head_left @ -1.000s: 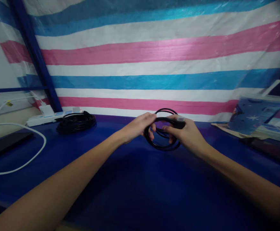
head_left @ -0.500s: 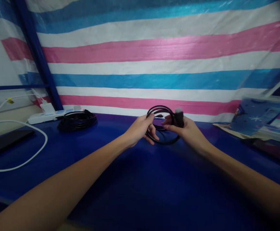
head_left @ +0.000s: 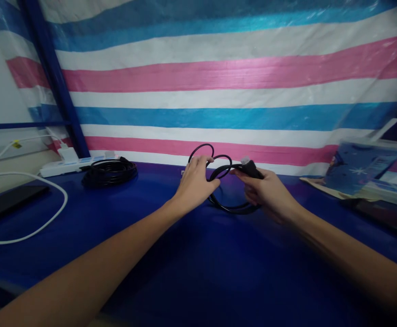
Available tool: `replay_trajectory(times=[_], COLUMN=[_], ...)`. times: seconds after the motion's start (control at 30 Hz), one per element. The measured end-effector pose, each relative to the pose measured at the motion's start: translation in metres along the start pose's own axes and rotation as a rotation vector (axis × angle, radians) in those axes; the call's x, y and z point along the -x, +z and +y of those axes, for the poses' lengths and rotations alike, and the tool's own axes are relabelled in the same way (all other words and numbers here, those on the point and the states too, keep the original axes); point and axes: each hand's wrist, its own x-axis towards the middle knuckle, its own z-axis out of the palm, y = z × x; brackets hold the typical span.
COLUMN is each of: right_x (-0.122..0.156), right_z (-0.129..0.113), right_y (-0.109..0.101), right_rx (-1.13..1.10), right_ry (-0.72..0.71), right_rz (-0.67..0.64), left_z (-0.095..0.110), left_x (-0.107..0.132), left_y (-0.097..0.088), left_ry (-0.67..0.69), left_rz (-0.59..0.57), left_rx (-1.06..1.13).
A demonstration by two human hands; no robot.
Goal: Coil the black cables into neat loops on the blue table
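A black cable (head_left: pixel 230 210) is gathered in loose loops between my hands, above the blue table. My right hand (head_left: pixel 270 188) is closed round the loops on their right side, together with a thick black plug (head_left: pixel 251 169) that has a pale, see-through tip. On the left side, my left hand (head_left: pixel 196 182) curves over the cable, back of the hand upward, with strands between thumb and fingers. Two thinner loops rise beyond its fingertips. A small pale end shows just left of my left hand, too small to make out. My left palm is hidden.
At the back left lies another coiled black cable (head_left: pixel 110 172) beside a white power strip (head_left: pixel 57 169). A white cord (head_left: pixel 64 197) curves round a flat black device (head_left: pixel 12 202). On the right stand a blue printed bag (head_left: pixel 350 168) and a dark flat object (head_left: pixel 379 213).
My left hand has turned palm-down and shifted slightly left over the cable. The loops have spread apart, with one rising higher at left. The plug in my right hand has tilted leftward.
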Motion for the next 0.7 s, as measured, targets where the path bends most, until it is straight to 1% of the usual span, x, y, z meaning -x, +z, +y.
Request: replay_trajectory(times=[0.07,0.1,0.17,0.23,0.27,0.33,0.4,0.47,0.5,0.53,0.57,0.63,0.67,0.7], right_x=[-0.001,-0.002,-0.004,-0.007,-0.007,-0.007,-0.002,0.004,0.006,0.008,0.008,0.005,0.002,-0.001], right_z=[-0.001,-0.001,0.001,0.003,0.003,0.003,0.000,-0.005,-0.007,-0.008,-0.008,-0.005,-0.002,0.001], right_y=[-0.002,-0.004,-0.008,-0.012,-0.013,-0.015,-0.014,-0.013,-0.012,-0.011,-0.011,-0.011,-0.011,-0.012], right_rx=[0.135,0.217,0.388,0.527,0.579,0.672,0.849,1.110,1.215,1.269,1.257,1.081,0.950,0.817], right_ry=[-0.046,-0.109,-0.273,-0.394,-0.418,-0.412,-0.383,-0.362,-0.388,-0.436,-0.487,-0.527,-0.508,-0.468], right_rz=[-0.048,-0.047,0.031,0.136,0.157,0.141,0.141,0.205,0.241,0.251,0.229,0.120,0.063,0.032], left_z=[-0.003,-0.003,-0.001,0.004,0.008,0.015,0.023,0.030,0.032,0.033,0.034,0.031,0.029,0.026], left_x=[0.000,0.000,0.001,0.003,0.004,0.006,0.008,0.010,0.011,0.012,0.013,0.014,0.014,0.013], left_y=[0.006,0.009,0.013,0.014,0.013,0.009,0.004,-0.001,-0.003,-0.004,-0.005,-0.004,-0.002,-0.001], left_ry=[-0.022,-0.037,-0.043,-0.030,-0.019,-0.002,-0.009,0.007,0.029,0.054,0.076,0.114,0.141,0.174], left_rz=[-0.126,-0.188,-0.284,-0.366,-0.408,-0.479,-0.492,-0.456,-0.430,-0.410,-0.402,-0.390,-0.368,-0.329], left_rx=[0.170,0.269,0.423,0.490,0.508,0.536,0.509,0.406,0.348,0.303,0.273,0.245,0.244,0.249])
